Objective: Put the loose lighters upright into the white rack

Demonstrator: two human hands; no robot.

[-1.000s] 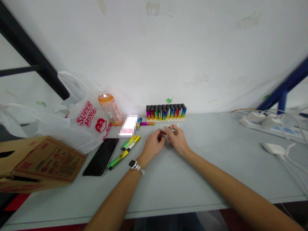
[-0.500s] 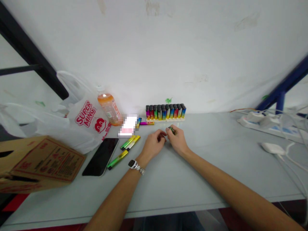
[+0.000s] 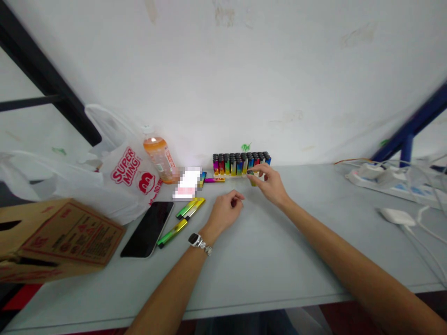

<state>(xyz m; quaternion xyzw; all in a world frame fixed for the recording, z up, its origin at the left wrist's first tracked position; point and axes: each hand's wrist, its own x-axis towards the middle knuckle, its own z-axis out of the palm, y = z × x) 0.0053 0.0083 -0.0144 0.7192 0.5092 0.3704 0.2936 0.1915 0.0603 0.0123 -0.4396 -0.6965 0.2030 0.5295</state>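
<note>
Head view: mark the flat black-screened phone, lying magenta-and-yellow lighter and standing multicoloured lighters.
Flat black-screened phone [image 3: 147, 230]: head view, middle of its screen.
Lying magenta-and-yellow lighter [image 3: 214, 180]: head view, middle of its body.
Standing multicoloured lighters [image 3: 239, 166]: head view, front body near mid-row.

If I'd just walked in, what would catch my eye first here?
Probably the row of colourful lighters, standing upright near the wall at the back of the table. Just in front of it, the right hand pinches another lighter. Off to the left, a white plastic bag with bold red lettering sits beside an orange drink bottle.
</note>
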